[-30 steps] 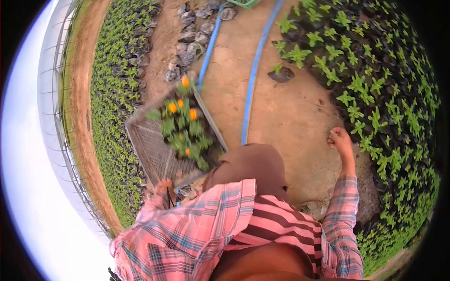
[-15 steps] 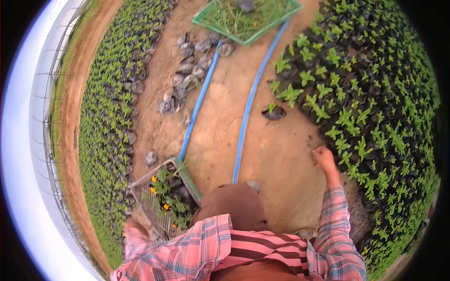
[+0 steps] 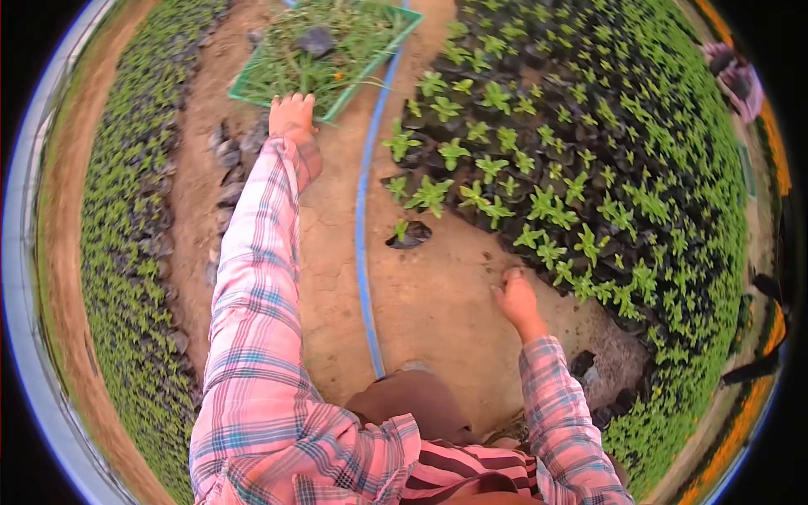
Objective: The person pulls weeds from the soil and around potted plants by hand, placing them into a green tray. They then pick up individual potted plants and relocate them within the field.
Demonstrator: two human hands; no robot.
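At the near edge of a green crate (image 3: 328, 112) filled with cut grass and weeds, my left hand (image 3: 294, 116) reaches out with its fingers extended. A dark lump (image 3: 316, 40) lies on top of the weeds (image 3: 282, 63). My right hand (image 3: 518, 299) hovers over bare soil beside the block of potted seedlings (image 3: 547, 206), its thumb apart from its partly bent fingers and nothing visible in it. Farther ahead on the soil, one seedling in a black bag (image 3: 410, 236) lies tipped over, apart from the block.
A blue hose (image 3: 364, 227) runs along the dirt path. Crumpled black bags (image 3: 229, 156) lie left of it, partly behind my left arm. Another seedling bed (image 3: 126, 244) lines the left side. A person (image 3: 741, 84) is at the far right, beyond the plants.
My left hand has risen from the lower left to the green crate's edge. The view has shifted right. The crate with orange flowers is out of sight, and my right thumb now stands apart.
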